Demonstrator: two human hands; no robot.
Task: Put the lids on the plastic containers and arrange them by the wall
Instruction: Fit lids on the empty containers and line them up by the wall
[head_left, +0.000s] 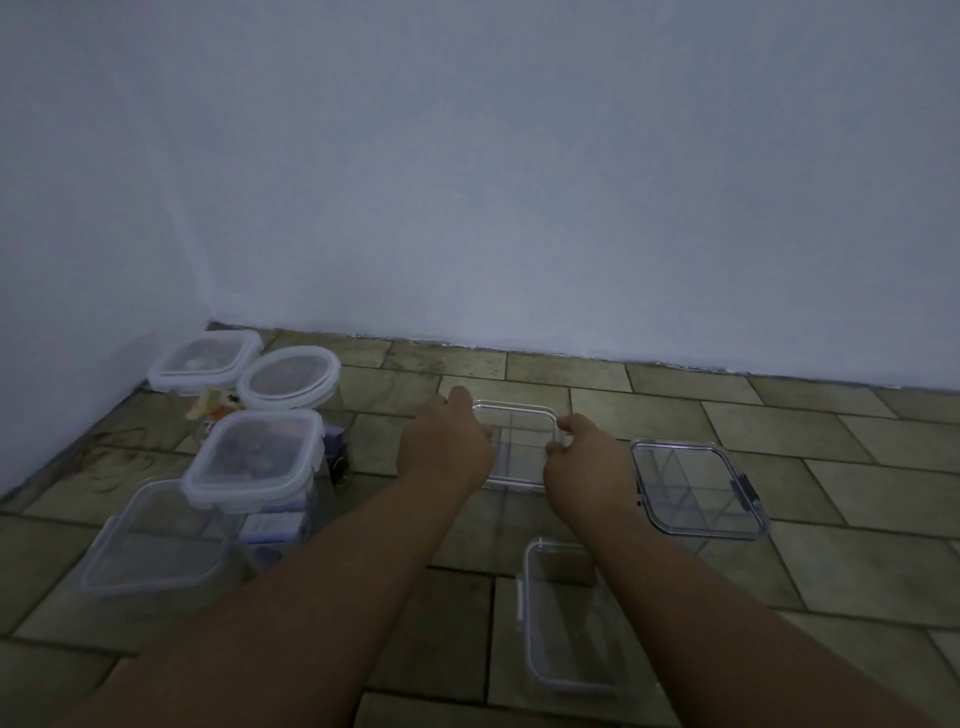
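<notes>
A clear square plastic container (519, 441) stands on the tiled floor in the middle, open-topped. My left hand (444, 447) grips its left rim and my right hand (584, 457) grips its right rim. To its right lies a clear lid with dark clips (696, 488), flat on the floor. A clear rectangular container (561, 623) lies near me, partly under my right forearm. At the left stand lidded containers: a square one (205, 361), a round one (288, 376) and a tall square one (254, 457). Beside them sits a large clear container (156, 540).
A pale wall (519, 182) runs along the far edge of the floor and meets a side wall at the left corner. Small colourful items (213, 405) lie between the lidded containers. Bare tiles (857, 441) stretch along the wall to the right.
</notes>
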